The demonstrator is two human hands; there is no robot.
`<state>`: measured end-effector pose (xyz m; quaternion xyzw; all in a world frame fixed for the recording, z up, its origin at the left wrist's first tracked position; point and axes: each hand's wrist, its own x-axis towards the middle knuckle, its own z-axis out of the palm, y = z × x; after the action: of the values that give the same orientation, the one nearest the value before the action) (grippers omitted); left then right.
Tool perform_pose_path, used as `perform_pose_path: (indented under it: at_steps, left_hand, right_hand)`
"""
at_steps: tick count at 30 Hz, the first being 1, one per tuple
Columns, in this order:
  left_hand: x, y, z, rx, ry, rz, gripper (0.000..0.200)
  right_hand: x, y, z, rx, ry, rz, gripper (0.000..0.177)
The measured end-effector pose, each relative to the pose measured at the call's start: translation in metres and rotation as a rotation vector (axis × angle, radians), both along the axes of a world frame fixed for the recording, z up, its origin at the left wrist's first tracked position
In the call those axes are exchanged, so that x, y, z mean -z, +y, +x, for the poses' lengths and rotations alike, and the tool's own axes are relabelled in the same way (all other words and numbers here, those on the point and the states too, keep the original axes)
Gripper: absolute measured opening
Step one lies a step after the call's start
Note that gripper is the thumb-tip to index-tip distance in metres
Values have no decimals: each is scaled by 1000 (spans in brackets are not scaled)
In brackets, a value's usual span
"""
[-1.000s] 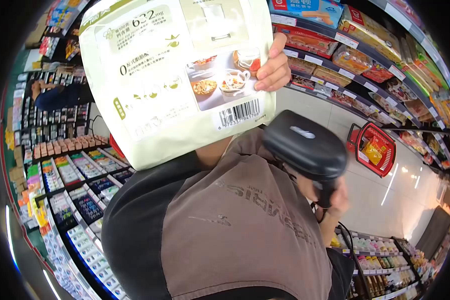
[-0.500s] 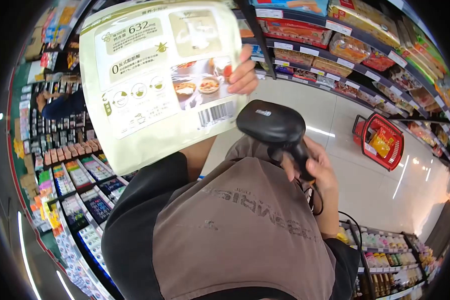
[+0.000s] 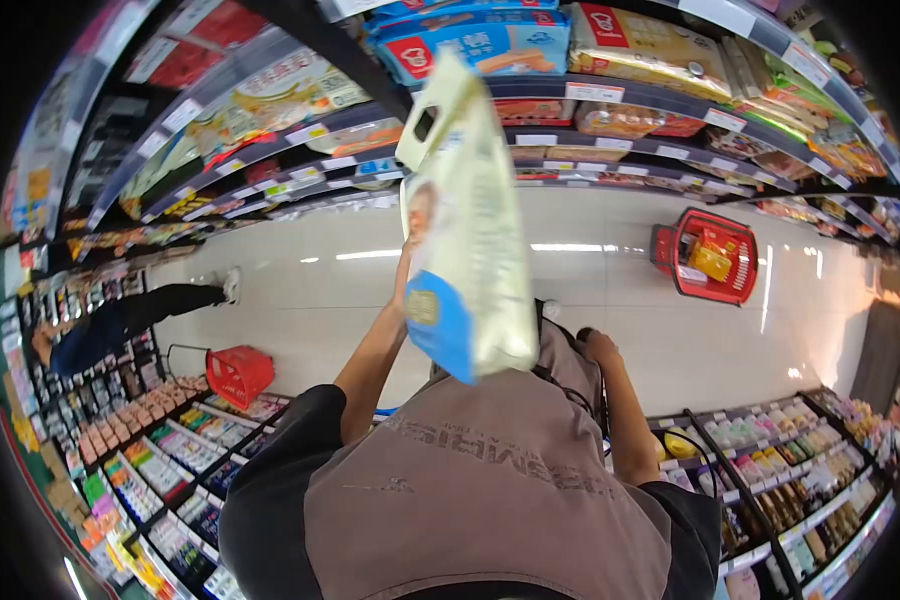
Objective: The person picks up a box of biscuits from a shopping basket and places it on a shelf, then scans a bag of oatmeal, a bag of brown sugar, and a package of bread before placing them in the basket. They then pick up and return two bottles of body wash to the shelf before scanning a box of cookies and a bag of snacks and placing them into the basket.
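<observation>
A pale green and white food bag (image 3: 480,230) with a blue patch and a punched handle hole stands edge-on before my chest. My left hand (image 3: 406,265) grips it at its left side, fingers mostly hidden behind it. At my right side, lowered near my waist, my right hand (image 3: 602,350) is closed round a black barcode scanner (image 3: 585,334). Only a small dark end of the scanner shows, and a black cable runs by my shirt.
Shelves (image 3: 660,95) of packaged snacks with price tags span the far side. A red basket (image 3: 715,256) holding yellow and red packets sits on the tiled floor to the right. Another red basket (image 3: 240,375) is at left, near a person in dark clothes (image 3: 120,325). Goods racks (image 3: 770,470) stand nearby.
The bag has turned from its printed back to edge-on and moved right. My right hand has lowered the scanner away from the bag. The view has swung left, bringing in more shelves.
</observation>
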<state>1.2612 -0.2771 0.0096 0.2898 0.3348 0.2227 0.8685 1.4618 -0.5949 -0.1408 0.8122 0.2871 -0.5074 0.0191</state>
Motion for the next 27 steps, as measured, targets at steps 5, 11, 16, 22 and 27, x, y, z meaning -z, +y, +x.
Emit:
perform_pose_path:
  at_steps: [5, 11, 16, 22, 27]
  left_hand:
    - [5, 13, 72, 266, 341, 163, 61]
    - [0, -16, 163, 443, 363, 631, 49]
    - [27, -52, 198, 430, 415, 925, 48]
    - [67, -114, 272, 538, 320, 650, 83]
    - [133, -194, 359, 453, 420, 388, 67]
  right_hand:
    - [-140, 74, 40, 1150, 630, 683, 70]
    - [-155, 77, 134, 1461, 762, 1199, 61]
    - [-147, 32, 195, 1320, 400, 1268, 37]
    - [-125, -45, 268, 1083, 259, 1118, 25]
    - [-59, -93, 299, 940, 62, 1058, 25]
